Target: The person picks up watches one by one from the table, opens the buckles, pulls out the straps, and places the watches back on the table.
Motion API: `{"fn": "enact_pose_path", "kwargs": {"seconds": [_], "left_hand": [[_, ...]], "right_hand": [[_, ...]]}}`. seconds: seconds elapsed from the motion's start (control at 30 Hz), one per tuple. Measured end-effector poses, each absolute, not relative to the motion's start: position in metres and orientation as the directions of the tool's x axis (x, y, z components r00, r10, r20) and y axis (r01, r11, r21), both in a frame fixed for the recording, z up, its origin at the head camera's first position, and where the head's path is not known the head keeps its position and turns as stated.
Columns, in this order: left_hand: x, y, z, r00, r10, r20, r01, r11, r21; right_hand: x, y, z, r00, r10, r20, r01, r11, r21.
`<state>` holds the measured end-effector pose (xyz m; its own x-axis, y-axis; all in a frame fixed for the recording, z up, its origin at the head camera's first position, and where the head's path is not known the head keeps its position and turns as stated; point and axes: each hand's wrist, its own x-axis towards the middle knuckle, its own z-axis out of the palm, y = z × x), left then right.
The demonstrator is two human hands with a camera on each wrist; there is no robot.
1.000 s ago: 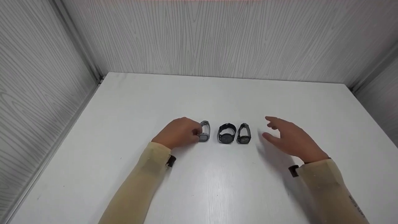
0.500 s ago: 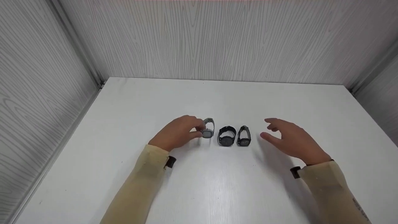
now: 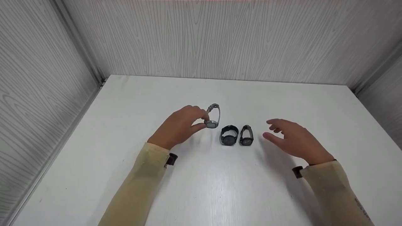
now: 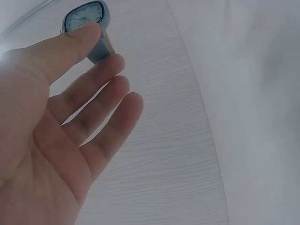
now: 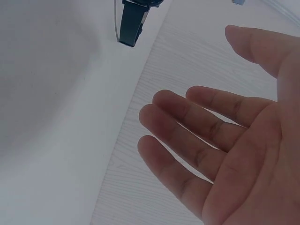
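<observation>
1. Above the white bench [image 3: 194,188], left of centre: gray watch [image 3: 211,125], pinched at the fingertips of the left hand [image 3: 180,125]. Thumb laps the lower edge of the dial; index finger meets the strap behind. Other 3 fingers spread, slightly bent, holding nothing.

2. Gray watch looks raised off the bench. Dial faces the person; strap loops up and away behind it, so the loop's long axis runs near to far, leaning a little right.

3. Key relation: gray watch sits to the right of the left palm, beyond and slightly left of 2 dark watches on the bench.

4. Of these, the round black watch [image 3: 229,140] is the nearer to the left hand; the narrow dark watch [image 3: 247,141] is just beside it on the right. Both dials face the person, straps looped behind; the narrow loop is clearly longer from near to far than across.

5. Right hand [image 3: 295,139] hovers right of the narrow dark watch, apart from it. Thumb and fingers parted, nothing between. Well apart from the gray watch; the left hand is nearer.
</observation>
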<state>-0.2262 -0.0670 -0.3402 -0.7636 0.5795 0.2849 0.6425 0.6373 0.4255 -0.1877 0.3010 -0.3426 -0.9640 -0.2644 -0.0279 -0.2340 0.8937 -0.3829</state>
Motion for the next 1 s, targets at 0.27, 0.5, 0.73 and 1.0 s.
{"fn": "enact_pose_path", "kwargs": {"seconds": [0.27, 0.5, 0.73, 1.0], "left_hand": [[-0.223, -0.06, -0.336, -0.732, 0.602, 0.318, 0.679, 0.611, 0.406], [-0.217, -0.053, -0.334, -0.679, 0.629, 0.379, 0.734, 0.582, 0.35], [-0.203, -0.036, -0.331, -0.591, 0.675, 0.442, 0.803, 0.548, 0.237], [-0.189, -0.022, -0.33, -0.518, 0.73, 0.446, 0.852, 0.489, 0.188]], "right_hand": [[-0.192, 0.301, -0.339, -0.958, -0.285, -0.008, -0.253, 0.864, -0.436], [-0.197, 0.281, -0.335, -0.954, -0.284, 0.099, -0.286, 0.756, -0.588], [-0.199, 0.25, -0.329, -0.956, -0.257, 0.143, -0.275, 0.609, -0.744], [-0.197, 0.236, -0.329, -0.956, -0.287, 0.066, -0.226, 0.571, -0.789]]}}
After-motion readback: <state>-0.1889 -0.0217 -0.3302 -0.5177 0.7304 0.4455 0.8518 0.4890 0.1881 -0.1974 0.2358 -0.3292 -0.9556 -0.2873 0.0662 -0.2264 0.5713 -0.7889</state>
